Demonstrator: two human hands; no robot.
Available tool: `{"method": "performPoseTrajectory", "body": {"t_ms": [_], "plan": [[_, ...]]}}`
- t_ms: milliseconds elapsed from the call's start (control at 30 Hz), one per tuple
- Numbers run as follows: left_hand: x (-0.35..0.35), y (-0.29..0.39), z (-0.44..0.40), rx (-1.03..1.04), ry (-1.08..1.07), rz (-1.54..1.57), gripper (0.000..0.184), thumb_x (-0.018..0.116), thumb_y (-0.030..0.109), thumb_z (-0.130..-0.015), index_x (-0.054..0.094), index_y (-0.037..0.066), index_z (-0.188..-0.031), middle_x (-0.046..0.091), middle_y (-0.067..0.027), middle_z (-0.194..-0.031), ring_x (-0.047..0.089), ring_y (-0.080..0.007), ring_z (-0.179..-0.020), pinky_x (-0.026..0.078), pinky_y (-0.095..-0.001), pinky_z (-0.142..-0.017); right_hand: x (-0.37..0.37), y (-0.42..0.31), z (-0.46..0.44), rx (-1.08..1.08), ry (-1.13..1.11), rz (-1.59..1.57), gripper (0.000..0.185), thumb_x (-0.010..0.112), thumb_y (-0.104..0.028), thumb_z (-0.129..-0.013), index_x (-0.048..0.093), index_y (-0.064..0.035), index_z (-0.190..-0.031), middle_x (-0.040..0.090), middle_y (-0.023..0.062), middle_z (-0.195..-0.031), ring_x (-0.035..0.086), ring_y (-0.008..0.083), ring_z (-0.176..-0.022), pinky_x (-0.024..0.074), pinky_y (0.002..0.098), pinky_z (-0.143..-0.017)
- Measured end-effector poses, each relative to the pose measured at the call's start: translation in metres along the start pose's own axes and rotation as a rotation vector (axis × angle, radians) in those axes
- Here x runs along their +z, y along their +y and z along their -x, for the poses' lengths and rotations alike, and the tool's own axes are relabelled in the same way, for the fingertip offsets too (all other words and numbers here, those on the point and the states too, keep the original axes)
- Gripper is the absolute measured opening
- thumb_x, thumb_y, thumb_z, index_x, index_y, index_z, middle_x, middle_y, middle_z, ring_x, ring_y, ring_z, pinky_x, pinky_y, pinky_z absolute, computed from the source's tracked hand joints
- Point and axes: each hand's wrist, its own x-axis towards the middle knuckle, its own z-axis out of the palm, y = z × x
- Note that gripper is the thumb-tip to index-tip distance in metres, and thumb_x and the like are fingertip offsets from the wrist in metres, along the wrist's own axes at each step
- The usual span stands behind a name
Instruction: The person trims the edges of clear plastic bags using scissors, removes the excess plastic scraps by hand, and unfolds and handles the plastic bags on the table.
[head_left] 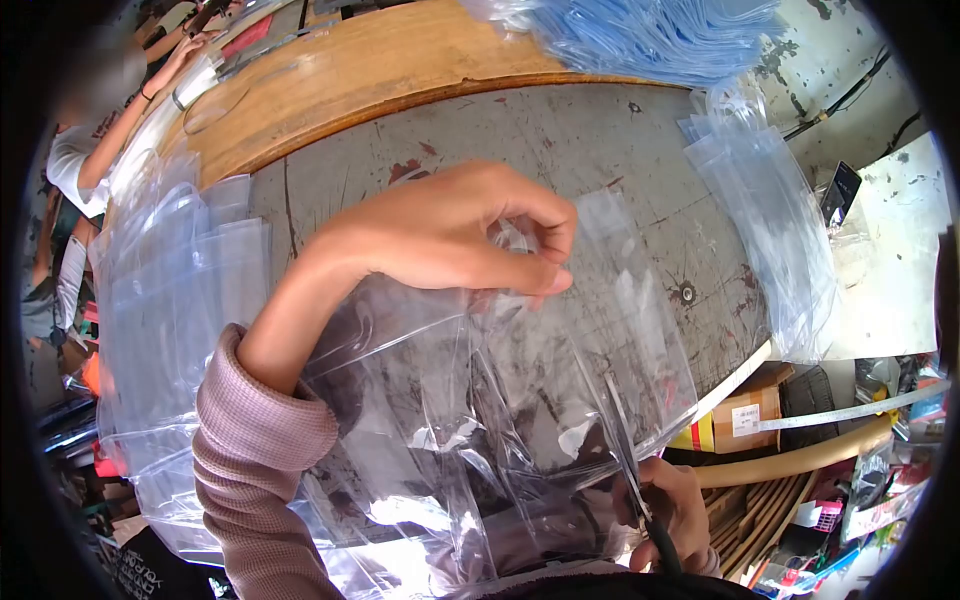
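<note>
My left hand (460,230) reaches over the table with thumb and fingertips pinched on a clear plastic sheet (530,390). The sheet is creased and shiny, spread from under that hand down to my body; whether it is one layer or a bag I cannot tell. At the lower right, my right hand (680,505) is closed around the dark handles of a pair of scissors (622,440). The blades point up and away, lying against the plastic near its right part. Their exact contact with the sheet is unclear.
Clear plastic pieces (190,330) are stacked at left. Another plastic bundle (770,220) hangs over the table's (700,290) right edge. A bluish plastic pile (650,35) lies at the back. A phone (841,193) and cardboard box (745,412) stand right. Another person's arm (125,135) shows upper left.
</note>
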Motion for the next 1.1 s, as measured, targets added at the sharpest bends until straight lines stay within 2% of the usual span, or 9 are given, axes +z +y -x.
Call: {"method": "performPoseTrajectory", "body": {"t_ms": [67,133,233,333,433,533,933,1033,1100], "plan": [[0.000,0.001,-0.001,0.008,0.003,-0.036,0.019,0.063,0.015,-0.083,0.054,0.003,-0.071,0.060,-0.0014,-0.066,0.054,-0.0050,-0.053,0.040,-0.0203,-0.045,-0.004,0.003,0.001,0.003,0.008,0.030,0.075,0.084,-0.053,-0.047,0.054,0.0029,-0.086,0.050,0.0029,-0.059,0.043,0.0091,-0.052,0.0296,0.0228,-0.047],[0.001,0.001,0.000,0.014,0.005,-0.069,0.019,0.062,0.016,-0.083,0.054,0.003,-0.071,0.061,-0.0016,-0.065,0.053,-0.0047,-0.050,0.039,-0.0199,-0.042,-0.011,0.004,0.005,0.056,-0.073,0.138,0.081,0.086,-0.049,-0.047,0.055,0.0032,-0.101,0.054,0.0010,-0.071,0.047,0.0070,-0.061,0.0363,0.0212,-0.055],[0.002,0.000,0.000,-0.017,0.009,-0.030,0.020,0.061,0.016,-0.084,0.054,0.003,-0.071,0.061,-0.0024,-0.065,0.052,-0.0047,-0.046,0.038,-0.0192,-0.039,-0.007,0.001,0.004,0.078,-0.051,0.100,0.081,0.086,-0.049,-0.048,0.054,0.0032,-0.101,0.051,0.0001,-0.069,0.044,0.0058,-0.061,0.0346,0.0213,-0.054],[0.001,-0.002,-0.001,-0.048,0.003,-0.003,0.019,0.061,0.016,-0.084,0.055,0.002,-0.071,0.061,-0.0023,-0.065,0.052,-0.0051,-0.047,0.039,-0.0197,-0.040,-0.008,0.005,0.006,0.061,-0.050,0.098,0.080,0.086,-0.048,-0.048,0.054,0.0031,-0.101,0.050,-0.0008,-0.067,0.043,0.0047,-0.060,0.0324,0.0207,-0.051],[0.001,-0.007,-0.002,0.018,0.008,-0.024,0.019,0.061,0.016,-0.084,0.055,0.002,-0.071,0.061,-0.0024,-0.066,0.052,-0.0052,-0.047,0.040,-0.0202,-0.041,-0.004,0.003,0.005,0.067,-0.036,0.054,0.079,0.086,-0.047,-0.049,0.055,0.0027,-0.101,0.050,-0.0015,-0.066,0.041,0.0034,-0.058,0.0301,0.0200,-0.049],[0.001,-0.003,-0.001,-0.041,0.016,-0.016,0.020,0.061,0.016,-0.084,0.055,0.003,-0.071,0.061,-0.0019,-0.065,0.052,-0.0048,-0.048,0.040,-0.0201,-0.042,-0.003,0.001,0.005,0.075,-0.038,0.030,0.075,0.086,-0.044,-0.052,0.055,0.0022,-0.101,0.050,-0.0021,-0.066,0.041,0.0029,-0.057,0.0294,0.0197,-0.049],[0.003,0.002,-0.001,-0.014,0.002,-0.044,0.021,0.062,0.018,-0.084,0.054,0.003,-0.070,0.061,-0.0023,-0.065,0.052,-0.0048,-0.047,0.038,-0.0197,-0.040,0.000,-0.010,0.003,0.186,-0.050,-0.060,0.076,0.087,-0.038,-0.053,0.051,0.0031,-0.106,0.052,-0.0009,-0.076,0.041,0.0030,-0.065,0.0313,0.0183,-0.055],[0.003,0.002,-0.001,-0.052,-0.002,-0.067,0.021,0.062,0.017,-0.083,0.054,0.002,-0.071,0.061,-0.0030,-0.065,0.053,-0.0052,-0.049,0.039,-0.0198,-0.040,0.001,-0.008,0.001,0.141,-0.058,-0.083,0.076,0.088,-0.039,-0.053,0.052,0.0030,-0.106,0.051,-0.0016,-0.075,0.041,0.0030,-0.063,0.0311,0.0184,-0.054],[0.004,-0.001,-0.001,-0.001,0.005,-0.076,0.021,0.061,0.016,-0.084,0.054,0.001,-0.071,0.061,-0.0036,-0.065,0.054,-0.0056,-0.049,0.040,-0.0194,-0.039,0.000,-0.005,0.001,0.131,-0.070,-0.060,0.077,0.088,-0.039,-0.053,0.052,0.0030,-0.105,0.051,-0.0017,-0.075,0.041,0.0030,-0.062,0.0309,0.0186,-0.053]]}}
